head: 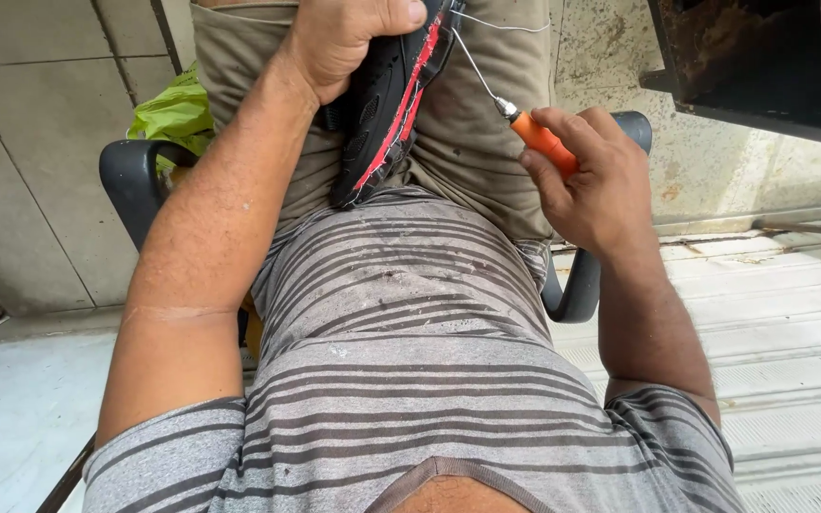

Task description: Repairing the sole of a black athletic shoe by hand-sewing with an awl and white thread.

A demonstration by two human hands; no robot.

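The shoe (pixel 387 104) is in the upper middle of the frame, lying on the person's lap. It is black with a red band along the edge of the sole. Its long axis goes on a diagonal, from the upper right, near the top edge of the frame, down to the lower left, where its end comes close to the striped shirt (pixel 401 361).

The left hand (pixel 344 38) is closed around the upper part of the shoe and grips it from the left side, so this hand is the one touching it. The right hand (pixel 591 180) is to the right of the shoe and a little lower, apart from it. Its fingers are curled around the orange handle of an awl (pixel 534 133). The thin metal shaft of the awl points up and to the left, toward the red edge of the shoe. The tip reaches the edge near the top of the frame, but I cannot tell if it is inside the material. A pale thread (pixel 501 26) goes from there to the right.

The person sits on a dark chair (pixel 130 176); a green bag (pixel 175 114) lies at the upper left.
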